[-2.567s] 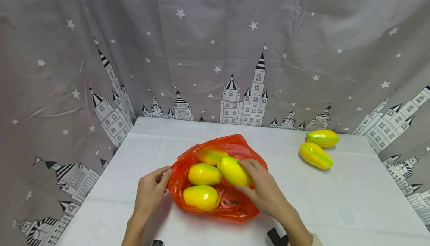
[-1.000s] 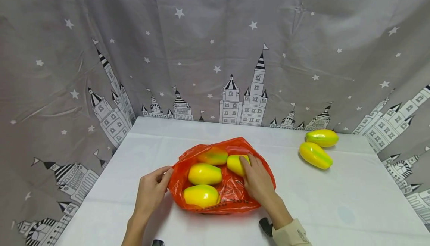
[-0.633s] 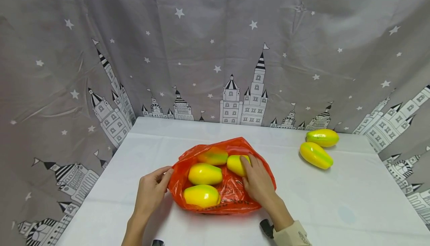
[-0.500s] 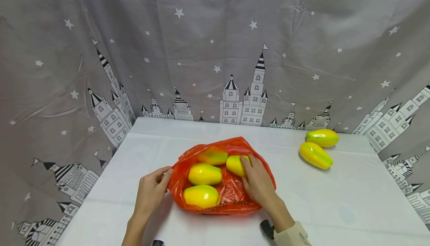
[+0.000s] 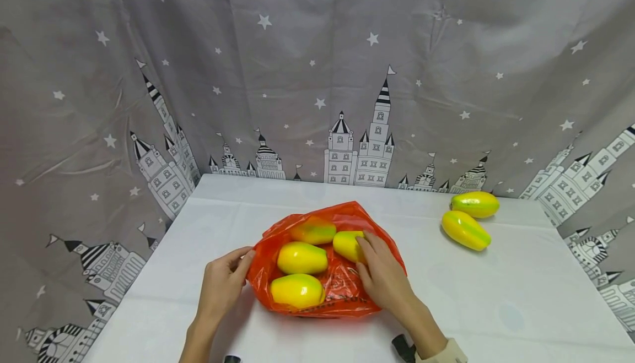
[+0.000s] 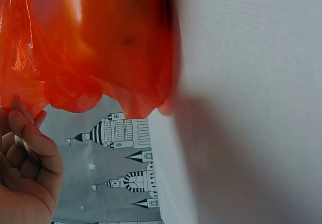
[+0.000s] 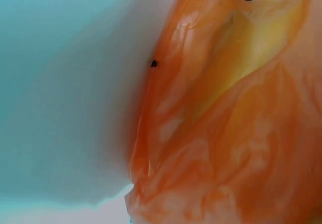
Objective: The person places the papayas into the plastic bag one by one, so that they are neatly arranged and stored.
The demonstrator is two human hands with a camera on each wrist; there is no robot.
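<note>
A red plastic bag (image 5: 342,286) lies with its mouth spread wide, several yellow-green papayas (image 5: 302,258) inside. At the bag's left edge, my left hand (image 5: 225,280) pinches the rim between thumb and fingers; the left wrist view shows these fingers (image 6: 35,138) against the thin plastic. My right hand (image 5: 384,269) reaches over the bag's right side. Its loosely bent fingers rest at the near end of the right-hand papaya (image 5: 348,245), partly covering it. In the right wrist view the bag (image 7: 201,173) fills much of the frame, and that hand is out of sight.
Two more papayas (image 5: 466,231) lie together at the back right of the white table (image 5: 496,297). A grey curtain (image 5: 307,49) printed with castles and stars hangs behind the table. Dark wrist-camera parts (image 5: 404,347) show near the front edge.
The right hand has lowered a papaya into the bag's right side, then drawn back slightly toward the front right, its fingers loosening. The left hand keeps its place at the rim.
</note>
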